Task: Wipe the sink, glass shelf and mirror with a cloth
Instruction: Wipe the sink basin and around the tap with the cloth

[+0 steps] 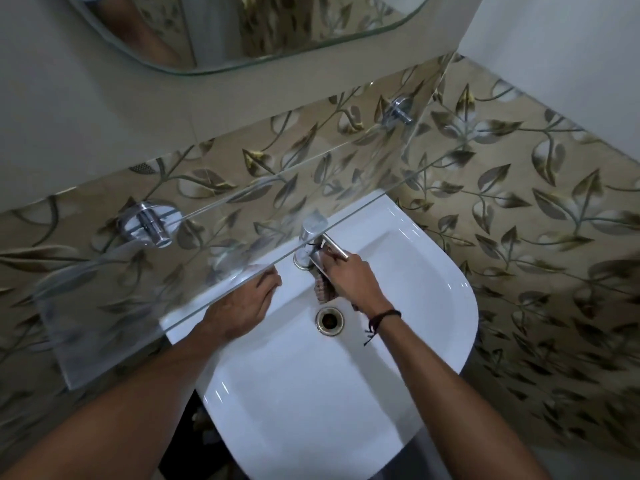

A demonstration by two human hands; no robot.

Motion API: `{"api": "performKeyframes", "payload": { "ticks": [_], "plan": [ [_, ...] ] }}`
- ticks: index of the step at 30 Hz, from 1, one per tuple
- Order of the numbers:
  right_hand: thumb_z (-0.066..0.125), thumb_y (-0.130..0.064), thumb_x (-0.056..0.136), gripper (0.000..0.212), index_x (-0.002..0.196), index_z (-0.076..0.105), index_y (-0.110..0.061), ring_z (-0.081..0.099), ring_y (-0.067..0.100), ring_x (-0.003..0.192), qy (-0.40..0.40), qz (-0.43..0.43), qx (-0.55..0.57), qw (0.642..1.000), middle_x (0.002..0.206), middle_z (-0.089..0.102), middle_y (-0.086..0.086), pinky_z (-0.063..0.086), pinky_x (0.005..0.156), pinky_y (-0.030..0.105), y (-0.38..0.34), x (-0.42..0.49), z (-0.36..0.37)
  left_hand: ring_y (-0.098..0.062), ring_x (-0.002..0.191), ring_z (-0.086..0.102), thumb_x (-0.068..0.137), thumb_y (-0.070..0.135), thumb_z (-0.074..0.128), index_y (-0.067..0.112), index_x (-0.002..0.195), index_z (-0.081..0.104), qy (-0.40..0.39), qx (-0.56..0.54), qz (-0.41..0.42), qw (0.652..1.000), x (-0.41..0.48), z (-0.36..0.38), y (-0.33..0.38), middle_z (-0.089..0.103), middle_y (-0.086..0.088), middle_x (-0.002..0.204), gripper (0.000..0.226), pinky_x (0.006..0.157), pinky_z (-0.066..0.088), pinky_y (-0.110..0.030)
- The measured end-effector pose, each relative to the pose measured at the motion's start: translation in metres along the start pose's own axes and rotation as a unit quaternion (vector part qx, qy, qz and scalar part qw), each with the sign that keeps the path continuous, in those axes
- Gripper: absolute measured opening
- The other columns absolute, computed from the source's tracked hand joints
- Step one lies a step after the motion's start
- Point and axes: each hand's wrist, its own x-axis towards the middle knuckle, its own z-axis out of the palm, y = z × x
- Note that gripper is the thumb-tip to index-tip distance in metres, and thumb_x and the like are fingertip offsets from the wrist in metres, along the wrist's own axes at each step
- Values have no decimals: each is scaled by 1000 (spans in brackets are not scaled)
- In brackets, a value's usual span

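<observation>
Right hand (pixel 349 278) grasps the cloth (pixel 323 291) against the tap (pixel 311 237), apparently to wipe it, while left hand (pixel 242 306), alongside, rests released on the sink (pixel 433 271) rim, likely as a brace.

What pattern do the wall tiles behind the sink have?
Beige tiles with grey-olive leaves on thin stems; the head view shows them clearly.

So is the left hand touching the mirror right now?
No, the left hand rests on the sink under the glass shelf, well below the mirror.
</observation>
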Motion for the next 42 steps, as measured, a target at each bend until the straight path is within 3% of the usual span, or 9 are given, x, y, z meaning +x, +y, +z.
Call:
{"api": "performKeyframes", "payload": {
  "ticks": [3, 6, 9, 11, 14, 19, 24, 32, 42],
  "plan": [
    [53, -32, 102, 35, 105, 67, 0, 63, 30, 80, -152, 176, 426, 874, 96, 66, 19, 50, 88, 48, 14, 10, -10, -18, 104, 53, 106, 21, 39, 15, 111, 59, 5, -10, -3, 1000, -3, 0, 3, 54, 1, 118, 22, 95, 42, -29],
    [55, -31, 100, 42, 116, 65, 6, 66, 37, 81, -125, 247, 523, 806, 103, 67, 27, 50, 96, 57, 25, 0, -4, -19, 104, 53, 107, 24, 35, 15, 109, 59, 12, -13, 3, 1000, 1, -3, 4, 55, 1, 117, 25, 94, 42, -30],
    [49, -43, 97, 34, 86, 67, -17, 63, 28, 74, -13, 156, 278, 948, 86, 69, 9, 50, 78, 43, 27, -19, 1, -20, 103, 55, 106, 22, 37, 15, 109, 59, 7, -4, 0, 1000, 2, -2, 3, 56, 0, 116, 23, 93, 44, -33],
    [43, -41, 101, 29, 104, 65, -23, 61, 29, 76, 111, 30, -21, 993, 89, 64, 4, 50, 71, 41, 29, -37, 17, -21, 102, 54, 107, 21, 38, 14, 109, 58, 7, -4, 2, 1000, 0, -1, 2, 55, 0, 116, 22, 93, 45, -34],
    [57, -28, 99, 34, 129, 61, -12, 59, 30, 73, 261, -87, -310, 910, 93, 61, 7, 44, 63, 40, 24, -56, 43, -21, 103, 55, 107, 22, 36, 15, 110, 58, 6, -8, -4, 1000, 0, 0, 2, 54, 1, 117, 23, 93, 45, -35],
    [59, -14, 92, 17, 108, 63, -11, 59, 33, 69, 251, -103, -347, 898, 85, 65, 12, 42, 63, 38, 0, -34, 39, -20, 105, 54, 106, 19, 40, 12, 111, 60, 7, 5, 5, 1000, 1, 0, 1, 54, -1, 120, 22, 93, 45, -33],
    [45, -42, 97, 32, 99, 65, -16, 60, 35, 86, -13, 19, 7, 1000, 92, 64, 9, 47, 75, 40, -6, -12, -7, -23, 107, 54, 106, 19, 41, 12, 111, 61, 9, 21, 10, 1000, 0, 3, -1, 56, -3, 120, 22, 95, 45, -36],
    [38, -44, 107, 43, 96, 65, -13, 64, 12, 72, 137, 38, 307, 941, 84, 69, 0, 50, 64, 25, 5, -26, -18, -19, 104, 54, 106, 20, 40, 14, 109, 60, 20, -9, -1, 1000, -1, -1, 4, 55, 0, 116, 21, 92, 46, -33],
    [50, -29, 98, 36, 118, 57, 1, 60, 23, 73, -129, 153, 455, 868, 85, 62, 10, 51, 70, 36, -20, 54, -10, -19, 109, 54, 109, 25, 36, 16, 110, 60, 18, -25, -15, 999, -1, 4, -3, 56, 2, 117, 25, 96, 38, -22]
  ]
}}
